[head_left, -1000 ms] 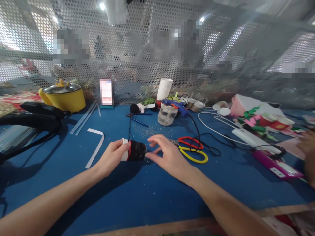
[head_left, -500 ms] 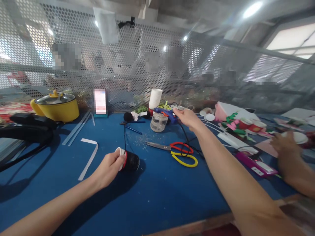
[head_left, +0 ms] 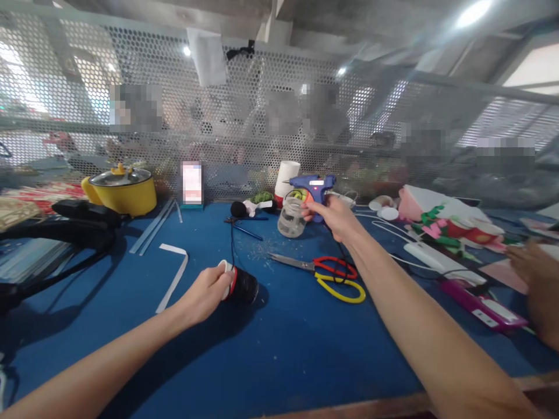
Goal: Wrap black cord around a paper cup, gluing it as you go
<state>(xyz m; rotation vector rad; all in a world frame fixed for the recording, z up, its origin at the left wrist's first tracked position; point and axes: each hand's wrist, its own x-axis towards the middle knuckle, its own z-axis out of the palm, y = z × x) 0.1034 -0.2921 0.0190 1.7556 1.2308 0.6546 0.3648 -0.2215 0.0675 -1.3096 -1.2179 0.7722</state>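
Note:
My left hand (head_left: 208, 293) grips the white rim of a paper cup (head_left: 243, 285) wrapped in black cord, with a red band near the rim. The cup lies tilted on its side just over the blue table. From it a black cord runs up to a black ball of cord (head_left: 238, 209). My right hand (head_left: 334, 213) is closed round the handle of a blue hot glue gun (head_left: 315, 185), its nozzle pointing left above a clear plastic jar (head_left: 292, 217). Between my hands lie scissors (head_left: 314, 266) with one red and one yellow handle loop.
A yellow electric pot (head_left: 123, 192) and a lit phone (head_left: 192, 185) stand at the back left. A bent white strip (head_left: 174, 279) lies left of the cup. Power strips (head_left: 483, 305) with cables are at right, beside another person's hand (head_left: 530, 273). A perforated screen (head_left: 244, 128) closes the back.
My right hand has lifted the hot glue gun upright from beside the jar. My left hand keeps its hold on the cup. The view has shifted slightly left.

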